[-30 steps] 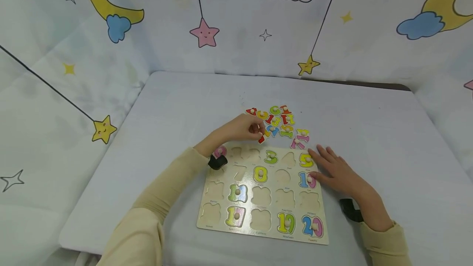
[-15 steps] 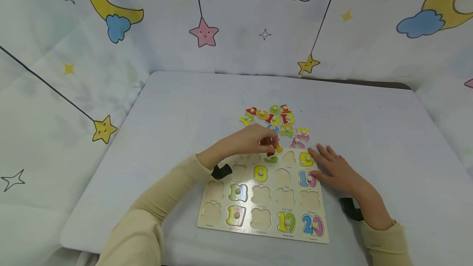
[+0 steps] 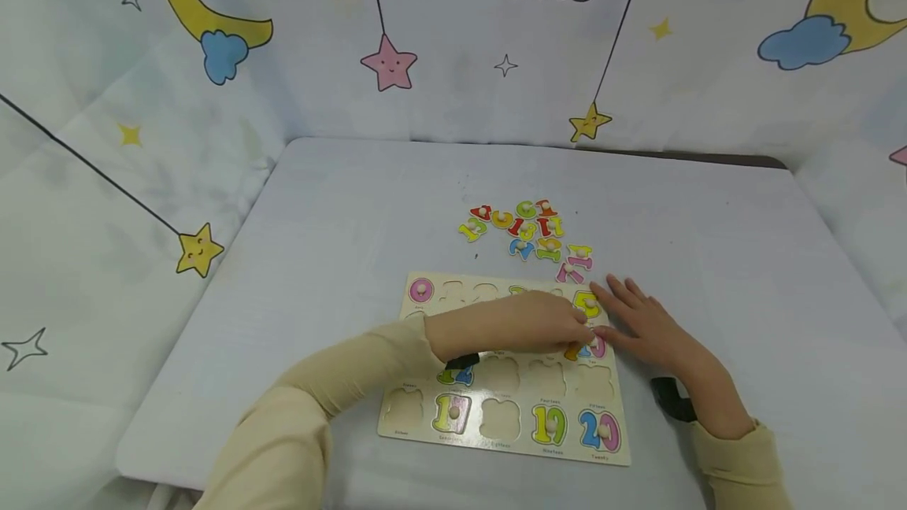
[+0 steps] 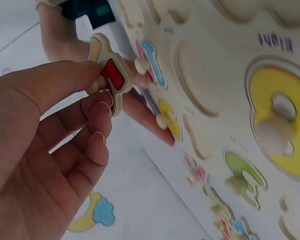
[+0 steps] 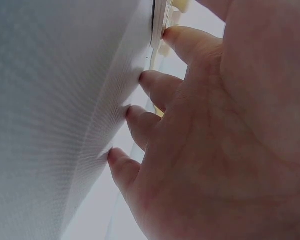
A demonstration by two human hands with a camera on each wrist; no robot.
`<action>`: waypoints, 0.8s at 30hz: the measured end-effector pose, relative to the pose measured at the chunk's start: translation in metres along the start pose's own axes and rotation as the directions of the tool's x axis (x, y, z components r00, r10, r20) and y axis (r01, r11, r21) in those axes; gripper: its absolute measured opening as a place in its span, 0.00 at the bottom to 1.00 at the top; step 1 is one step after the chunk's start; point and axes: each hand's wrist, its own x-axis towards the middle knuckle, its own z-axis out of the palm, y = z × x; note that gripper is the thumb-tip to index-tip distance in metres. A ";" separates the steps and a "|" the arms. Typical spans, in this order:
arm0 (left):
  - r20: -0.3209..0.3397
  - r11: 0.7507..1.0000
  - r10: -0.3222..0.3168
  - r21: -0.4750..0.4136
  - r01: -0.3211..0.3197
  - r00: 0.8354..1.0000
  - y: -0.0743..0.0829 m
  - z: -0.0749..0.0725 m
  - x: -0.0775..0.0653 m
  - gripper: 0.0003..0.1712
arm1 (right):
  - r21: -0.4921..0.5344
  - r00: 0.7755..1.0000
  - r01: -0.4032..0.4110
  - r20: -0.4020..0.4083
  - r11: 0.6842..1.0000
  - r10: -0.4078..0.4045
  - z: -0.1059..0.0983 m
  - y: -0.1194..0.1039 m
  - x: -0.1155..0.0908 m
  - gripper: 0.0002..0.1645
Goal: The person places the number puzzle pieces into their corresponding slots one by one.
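Note:
My left hand [image 3: 534, 323] reaches across the wooden number board [image 3: 476, 415]. Between thumb and fingertips it pinches a knobbed number puzzle piece [image 4: 115, 75], red and orange, held above the board near the blue-and-pink 10 piece [image 3: 598, 347]. My right hand [image 3: 645, 329] lies with fingers spread at the board's right edge. Its thumb reaches beside the 10, and its forefinger is close to the yellow 5 piece [image 3: 586, 304]. In the left wrist view, the yellow 8 piece [image 4: 285, 110] and green 3 piece [image 4: 245, 175] sit in their recesses; the left forearm covers much of them overhead.
Beyond the board, several loose number pieces [image 3: 524, 228] lie in a cluster on the white table [image 3: 354, 211]. Along the board's near row sit the 17 [image 3: 452, 414], 19 [image 3: 549, 425] and 20 [image 3: 599, 432] pieces. A patterned cloth wall [image 3: 460, 30] stands behind.
My left hand has carried the red-and-orange number puzzle piece from the loose cluster toward me and rightward over the board, near the 10. My right hand has stayed in place.

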 end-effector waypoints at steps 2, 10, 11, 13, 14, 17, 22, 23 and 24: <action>0.059 0.998 0.053 0.015 -0.054 0.997 0.012 0.001 0.007 0.06 | 0.005 1.000 0.001 -0.003 1.000 -0.001 0.000 0.001 -0.001 0.45; 0.222 0.988 0.150 -0.073 -0.138 0.963 0.031 0.011 0.033 0.07 | 0.015 1.000 -0.014 0.013 1.000 0.014 0.000 0.001 -0.001 0.46; 0.231 0.987 0.153 -0.081 -0.138 0.961 0.031 0.013 0.035 0.07 | 0.013 1.000 -0.012 0.013 1.000 0.012 0.000 0.000 -0.001 0.46; 0.245 0.986 0.159 -0.095 -0.139 0.956 0.031 0.015 0.037 0.07 | 0.011 1.000 -0.009 0.014 1.000 0.009 -0.001 -0.001 -0.001 0.46; 0.252 0.985 0.159 -0.104 -0.137 0.955 0.030 0.016 0.038 0.07 | 0.012 1.000 -0.009 0.015 1.000 0.009 -0.001 -0.002 -0.001 0.46; 0.258 0.983 0.166 -0.116 -0.140 0.952 0.028 0.018 0.040 0.06 | 0.002 1.000 -0.006 0.015 1.000 0.006 -0.002 -0.003 -0.001 0.46; 0.271 0.981 0.176 -0.129 -0.146 0.946 0.026 0.019 0.041 0.06 | 0.001 1.000 -0.017 0.016 1.000 0.017 -0.002 -0.002 -0.001 0.46; 0.275 0.981 0.178 -0.131 -0.147 0.945 0.026 0.019 0.041 0.06 | 0.002 1.000 -0.022 0.018 1.000 0.022 -0.002 -0.002 -0.001 0.46; 0.279 0.981 0.177 -0.132 -0.145 0.944 0.026 0.020 0.041 0.06 | 0.002 0.999 -0.026 0.020 1.000 0.026 -0.002 -0.002 -0.001 0.46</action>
